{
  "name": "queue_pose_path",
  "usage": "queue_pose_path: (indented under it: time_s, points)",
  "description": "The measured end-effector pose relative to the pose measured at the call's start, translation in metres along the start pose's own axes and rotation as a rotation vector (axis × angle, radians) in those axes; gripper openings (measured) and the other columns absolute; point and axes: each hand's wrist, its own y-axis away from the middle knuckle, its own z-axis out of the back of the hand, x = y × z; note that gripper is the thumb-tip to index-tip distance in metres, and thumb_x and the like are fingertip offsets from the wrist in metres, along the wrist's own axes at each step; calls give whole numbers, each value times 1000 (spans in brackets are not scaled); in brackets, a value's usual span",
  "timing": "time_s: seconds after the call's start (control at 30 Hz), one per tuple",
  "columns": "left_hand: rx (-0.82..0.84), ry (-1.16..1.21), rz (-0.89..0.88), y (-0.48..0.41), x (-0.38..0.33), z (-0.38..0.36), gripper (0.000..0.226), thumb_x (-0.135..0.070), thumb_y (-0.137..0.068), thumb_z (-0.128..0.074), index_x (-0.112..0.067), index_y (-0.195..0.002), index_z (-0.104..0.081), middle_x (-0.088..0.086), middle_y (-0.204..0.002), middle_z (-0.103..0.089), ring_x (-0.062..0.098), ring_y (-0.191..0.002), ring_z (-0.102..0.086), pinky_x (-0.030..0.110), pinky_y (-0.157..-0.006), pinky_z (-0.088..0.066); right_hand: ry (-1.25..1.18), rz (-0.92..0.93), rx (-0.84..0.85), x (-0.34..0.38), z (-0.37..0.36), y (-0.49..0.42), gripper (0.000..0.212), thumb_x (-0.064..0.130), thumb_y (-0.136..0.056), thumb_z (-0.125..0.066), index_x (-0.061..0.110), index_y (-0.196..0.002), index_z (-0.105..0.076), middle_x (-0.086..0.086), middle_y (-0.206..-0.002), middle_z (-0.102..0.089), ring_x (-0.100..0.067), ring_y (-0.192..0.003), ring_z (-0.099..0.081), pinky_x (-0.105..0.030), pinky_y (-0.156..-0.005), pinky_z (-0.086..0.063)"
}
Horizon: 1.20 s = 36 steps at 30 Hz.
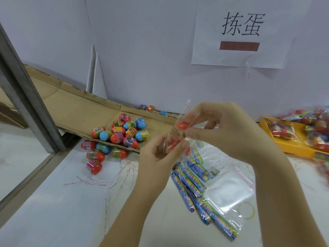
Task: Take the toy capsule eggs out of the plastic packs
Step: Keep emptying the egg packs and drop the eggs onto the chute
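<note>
Some twenty loose eggs lie by the cardboard, emptied packs on the table — but the left hand and right hand together pinch a clear pack with orange eggs inside, and the yellow tray holds many more.

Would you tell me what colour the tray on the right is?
The tray is yellow; head view.
</note>
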Motion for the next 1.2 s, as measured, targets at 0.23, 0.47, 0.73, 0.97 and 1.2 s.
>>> queue_pose_path:
  time_s: [0.23,0.47,0.73,0.97,1.2]
  points:
    - [-50,-378,-115,0,-1,6,28,-52,-80,-64,-63,-104,-59,-21,-96,-68,4,-89,-66,22,-75,-54,-5,-31,61,-4,-5,-3,12,20,-81,-73,32,-82,-73,20,-80,-72,3,-63,-60,-15,-64,-44]
    - [-77,-295,-72,2,-4,6,20,-45,-85,-66,-43,-105,-64,-18,-81,-70,2,-73,-66,17,-67,-53,-70,-4,113,-1,-10,-6,19,38,-92,-54,41,-86,-72,8,-76,-69,-12,-58,-57,-19,-54,-44]
    - [-19,-1,32,-1,-13,6,28,-36,-82,-66,-22,-106,-70,-9,-76,-71,4,-73,-68,18,-67,-54,-91,26,48,7,-10,-5,37,60,-87,-34,49,-93,-70,-24,-79,-62,-37,-60,-46,-43,-52,-42]
    - [-86,51,94,-3,-12,6,27,-38,-80,-73,-19,-99,-74,16,-86,-70,21,-77,-67,25,-67,-57,-90,151,-8,6,-14,-5,49,61,-90,-39,29,-96,-75,-10,-56,-51,-16,-50,-40,-36,-52,-36]
    - [-443,314,179,-18,-16,41,32,-33,-78,-64,-9,-97,-75,3,-91,-76,15,-83,-72,28,-66,-57,-463,14,-548,-34,-67,-46,21,17,-89,-53,33,-94,-66,7,-90,-67,-16,-68,-54,-41,-61,-48]
